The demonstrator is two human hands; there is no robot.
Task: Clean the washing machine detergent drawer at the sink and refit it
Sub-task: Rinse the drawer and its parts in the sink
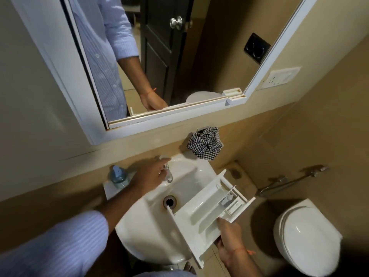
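The white plastic detergent drawer [207,208] lies tilted across the right rim of the white sink [151,232], its compartments facing up. My right hand [229,236] grips the drawer at its near right side, thumb inside a compartment. My left hand [149,174] reaches over the basin and closes around the chrome tap [168,174] at the back of the sink. No water is visible. The drain [170,201] is uncovered beside the drawer's corner.
A clear bottle with a blue cap [118,176] stands on the sink's back left corner. A checked cloth [205,143] hangs on the wall behind the sink. A white toilet [305,238] is to the right, with a chrome hose fitting [289,180] above it. A mirror [159,56] is on the wall.
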